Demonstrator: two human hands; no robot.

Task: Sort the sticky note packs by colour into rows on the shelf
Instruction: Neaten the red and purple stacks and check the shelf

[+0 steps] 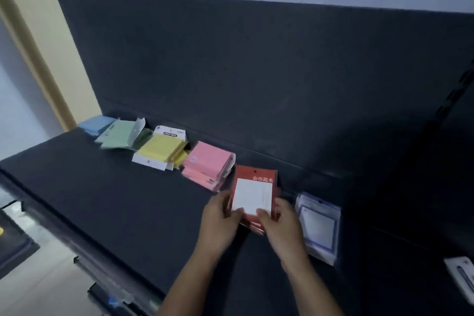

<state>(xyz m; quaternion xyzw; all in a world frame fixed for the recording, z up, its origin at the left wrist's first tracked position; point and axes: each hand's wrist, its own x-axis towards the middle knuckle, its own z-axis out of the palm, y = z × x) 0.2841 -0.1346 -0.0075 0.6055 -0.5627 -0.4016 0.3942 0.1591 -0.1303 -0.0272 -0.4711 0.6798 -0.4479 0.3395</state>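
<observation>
On the dark shelf (pixel 115 200), between the pink packs (pixel 207 161) and the purple-edged packs (pixel 318 223), the left grip (pixel 220 220) and right grip (pixel 282 228) each pinch the red packs (pixel 246 174).

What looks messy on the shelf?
The green packs lie fanned out and crooked, one white flap sticking up. The yellow packs beside them overlap askew. The left hand and right hand hold unevenly stacked red packs.

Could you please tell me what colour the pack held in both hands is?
Red card backing with a white pad, the red pack, seen in the head view.
</observation>
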